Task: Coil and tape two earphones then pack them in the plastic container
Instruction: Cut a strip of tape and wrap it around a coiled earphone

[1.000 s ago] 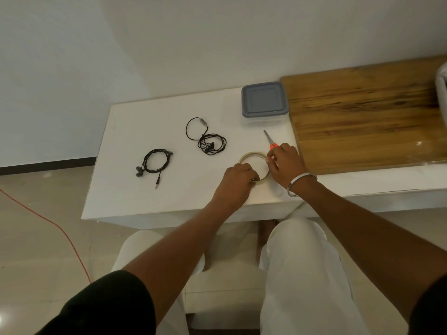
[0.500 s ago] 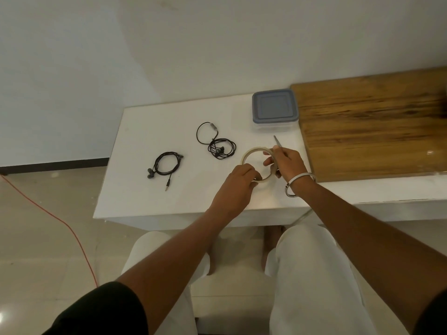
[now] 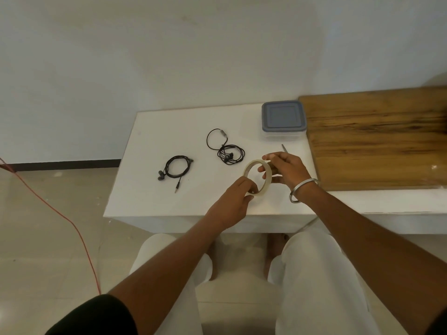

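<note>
Two black earphones lie on the white table (image 3: 150, 201): one neatly coiled earphone (image 3: 176, 168) at the left, one loosely tangled earphone (image 3: 227, 151) nearer the middle. A pale tape roll (image 3: 248, 167) is held tilted above the table between both hands. My left hand (image 3: 232, 204) pinches its near rim. My right hand (image 3: 284, 169) pinches its far right rim, thumb on top and fingers inside the ring. The plastic container (image 3: 283, 118), grey lid on, stands at the back.
A scissors blade tip (image 3: 283, 148) sticks out behind my right hand; the handles are hidden. A wooden board (image 3: 377, 139) covers the table's right part. A red cable (image 3: 72, 226) runs over the floor at the left. My knees are under the table's front edge.
The tape roll lay flat on the table; both hands have lifted and tilted it. My right hand moved from over the scissors handles onto the roll's rim.
</note>
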### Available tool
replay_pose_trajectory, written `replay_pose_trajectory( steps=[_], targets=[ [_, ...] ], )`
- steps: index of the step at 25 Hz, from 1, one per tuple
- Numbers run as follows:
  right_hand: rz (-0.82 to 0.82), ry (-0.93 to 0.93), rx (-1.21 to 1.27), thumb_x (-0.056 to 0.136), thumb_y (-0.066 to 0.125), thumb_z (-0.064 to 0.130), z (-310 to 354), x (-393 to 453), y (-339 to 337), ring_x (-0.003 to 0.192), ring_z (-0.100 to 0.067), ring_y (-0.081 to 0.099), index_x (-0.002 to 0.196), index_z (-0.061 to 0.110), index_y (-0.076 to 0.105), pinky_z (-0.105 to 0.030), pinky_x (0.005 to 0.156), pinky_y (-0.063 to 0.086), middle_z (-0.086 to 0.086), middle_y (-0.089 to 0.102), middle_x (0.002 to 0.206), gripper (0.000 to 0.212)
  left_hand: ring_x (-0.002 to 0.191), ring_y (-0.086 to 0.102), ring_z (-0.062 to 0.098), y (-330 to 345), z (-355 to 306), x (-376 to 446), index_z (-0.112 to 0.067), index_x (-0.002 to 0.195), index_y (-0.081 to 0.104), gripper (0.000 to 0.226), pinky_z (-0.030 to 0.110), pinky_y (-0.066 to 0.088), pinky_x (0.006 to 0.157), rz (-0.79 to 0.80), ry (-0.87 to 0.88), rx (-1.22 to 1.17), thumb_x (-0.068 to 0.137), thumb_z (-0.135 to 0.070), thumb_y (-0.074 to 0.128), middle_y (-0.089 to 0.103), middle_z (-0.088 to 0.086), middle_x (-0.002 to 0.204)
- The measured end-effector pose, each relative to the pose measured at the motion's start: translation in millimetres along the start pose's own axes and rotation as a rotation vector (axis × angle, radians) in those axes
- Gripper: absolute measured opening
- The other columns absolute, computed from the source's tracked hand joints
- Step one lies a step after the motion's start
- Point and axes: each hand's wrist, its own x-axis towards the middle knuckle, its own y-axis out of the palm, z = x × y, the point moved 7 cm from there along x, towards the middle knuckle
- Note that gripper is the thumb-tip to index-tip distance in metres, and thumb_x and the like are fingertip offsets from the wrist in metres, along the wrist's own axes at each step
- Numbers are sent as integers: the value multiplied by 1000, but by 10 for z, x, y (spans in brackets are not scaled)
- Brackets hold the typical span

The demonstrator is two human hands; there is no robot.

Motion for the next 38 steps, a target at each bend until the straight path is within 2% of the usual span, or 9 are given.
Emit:
replay_pose_trajectory(
  steps=[6,10,13,15,18,21,25,33,38],
  targets=[
    [2,-38,-180,95,55,18,19,39,109,73,-22,71,104,5,62,-31,69,60,-10,73,84,17,103,52,11,-62,111,-61,-12,112,52,26,21,40,97,55,-25,-109,87,-3,53,55,0,114],
    [8,-58,-298,95,55,20,22,56,175,73,-21,70,102,8,62,-31,71,59,-6,72,80,16,113,49,8,-162,93,44,-12,116,47,26,23,41,100,-115,-81,-247,92,-17,54,51,0,119],
    [-13,-74,-396,94,55,21,44,76,205,76,-24,68,106,8,63,-32,74,58,-10,70,85,19,113,46,12,-247,-13,160,-10,119,41,44,7,35,94,-231,-43,-244,87,-28,64,43,3,122],
    [-8,-66,-416,95,55,22,50,103,205,77,-25,68,108,7,63,-32,75,58,-10,70,86,21,119,44,7,-250,-37,217,-9,124,38,46,3,32,96,-174,-30,-287,88,-22,64,42,2,130],
    [38,-61,-438,94,56,25,52,116,200,73,-23,69,106,8,64,-28,70,58,-7,70,80,22,131,42,5,-220,33,271,-15,124,38,39,25,35,109,-26,-14,-356,93,-21,61,46,-6,129],
    [71,-52,-486,95,54,21,45,96,214,68,-20,65,105,8,64,-23,65,55,-8,68,78,19,128,45,6,-227,76,284,-24,115,42,31,32,36,110,27,-9,-326,92,-29,62,51,-8,124],
    [82,-103,-627,95,53,18,61,107,246,77,-19,63,105,10,64,-17,64,47,-4,66,88,17,116,55,8,-237,83,279,-27,108,49,30,30,42,106,30,-36,-349,87,-36,69,56,-8,116],
    [98,-60,-511,93,56,14,-6,117,228,78,-15,69,100,9,64,-17,71,51,-9,72,92,12,111,57,5,-205,177,242,-26,114,56,49,21,47,95,46,-113,-442,74,-33,83,55,-7,118],
    [97,-87,-546,93,57,16,28,98,233,76,-10,65,99,11,64,-16,69,49,-4,69,88,11,105,58,6,-256,132,213,-28,109,49,38,18,47,78,-6,-162,-391,83,-43,71,56,-12,114]
  ],
)
